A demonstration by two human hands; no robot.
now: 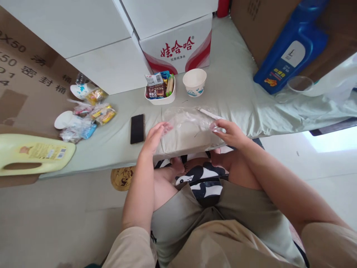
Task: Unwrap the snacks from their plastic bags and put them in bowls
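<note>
A clear plastic bag [186, 121] is stretched low over the cloth-covered surface between my hands. My left hand [156, 134] pinches its left side, and my right hand [227, 131] grips the right side with thumb and fingers closed on the film. Behind the bag's right part lies a thin white stick-like item [209, 113], whose kind I cannot make out. Beyond the bag stand a paper cup [194, 82] with a blue pattern and a white tub [161, 99] filled with packaged snacks. A dark phone [137, 128] lies left of my left hand.
Wrapped snacks [103, 112] and a white paper cup [63, 120] lie at the left, near a pale yellow jug [36, 154]. A blue bottle [292, 48] and a clear plastic cup [299, 85] are at the right. Cartons [178, 48] line the back.
</note>
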